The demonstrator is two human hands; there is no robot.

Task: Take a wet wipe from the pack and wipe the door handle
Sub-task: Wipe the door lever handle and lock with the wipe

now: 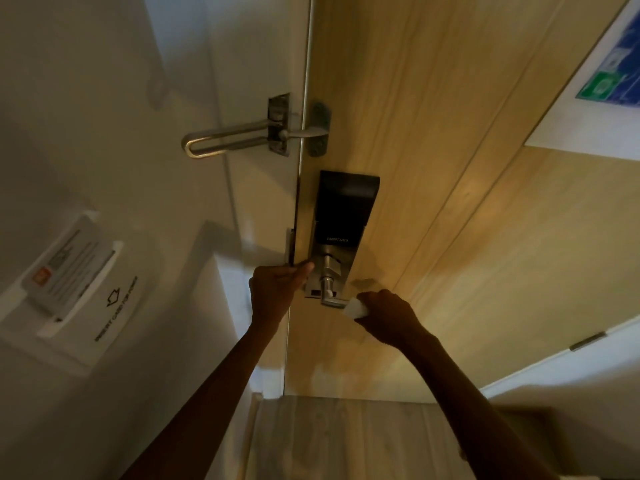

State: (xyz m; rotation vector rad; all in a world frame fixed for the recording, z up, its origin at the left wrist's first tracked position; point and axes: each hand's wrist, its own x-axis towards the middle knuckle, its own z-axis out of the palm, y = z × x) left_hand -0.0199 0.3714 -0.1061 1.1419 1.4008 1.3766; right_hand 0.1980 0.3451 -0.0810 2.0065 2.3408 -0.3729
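Right hand point(388, 317) pinches a folded white wet wipe point(356, 308) against the free end of the lever handle point(333, 301); wiping judged in progress. Left hand point(275, 289) grips the door edge point(300, 216), thumb laid on the smart lock plate point(317, 271), apparently steadying the door against wiping pressure

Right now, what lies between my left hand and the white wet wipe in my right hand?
In the head view, the silver metal lever door handle lies between the left hand and the white wet wipe, which the right hand grips.
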